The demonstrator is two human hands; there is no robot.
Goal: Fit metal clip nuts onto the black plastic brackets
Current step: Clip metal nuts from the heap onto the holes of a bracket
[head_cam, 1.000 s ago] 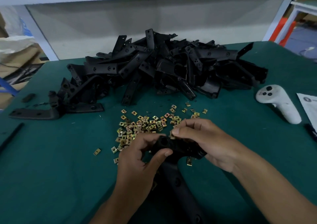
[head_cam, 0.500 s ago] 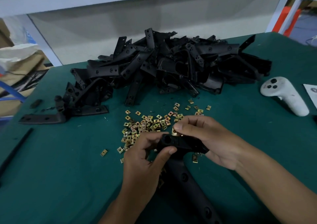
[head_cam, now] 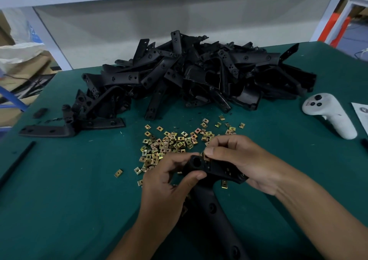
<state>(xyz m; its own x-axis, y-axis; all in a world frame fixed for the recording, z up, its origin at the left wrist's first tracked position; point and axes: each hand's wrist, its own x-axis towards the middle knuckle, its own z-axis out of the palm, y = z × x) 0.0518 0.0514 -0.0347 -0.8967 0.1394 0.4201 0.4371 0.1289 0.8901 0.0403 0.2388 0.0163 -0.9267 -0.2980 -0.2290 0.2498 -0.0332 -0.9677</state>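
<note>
- The bracket heap (head_cam: 199,76) lay on the desk (head_cam: 59,190) well beyond both hands; a reach into that tangle could have dragged neighbours down over the nuts, judging by how loosely it was stacked.
- The held bracket (head_cam: 211,166) sat between the hands, its long arm running back toward the person; gripped only at its head, it might have twisted under a hard push.
- The left hand (head_cam: 165,186) was curled round the bracket's round-holed end, thumb pressed on the near edge.
- The right hand (head_cam: 239,160) cradled the other end, fingertips pinched together at the top edge on a clip nut (head_cam: 203,154), barely visible; it could have seated crooked or sprung off.
- Loose clip nuts (head_cam: 169,144) lay scattered just beyond the hands; one stray nut (head_cam: 118,173) sat left of the left hand.
</note>
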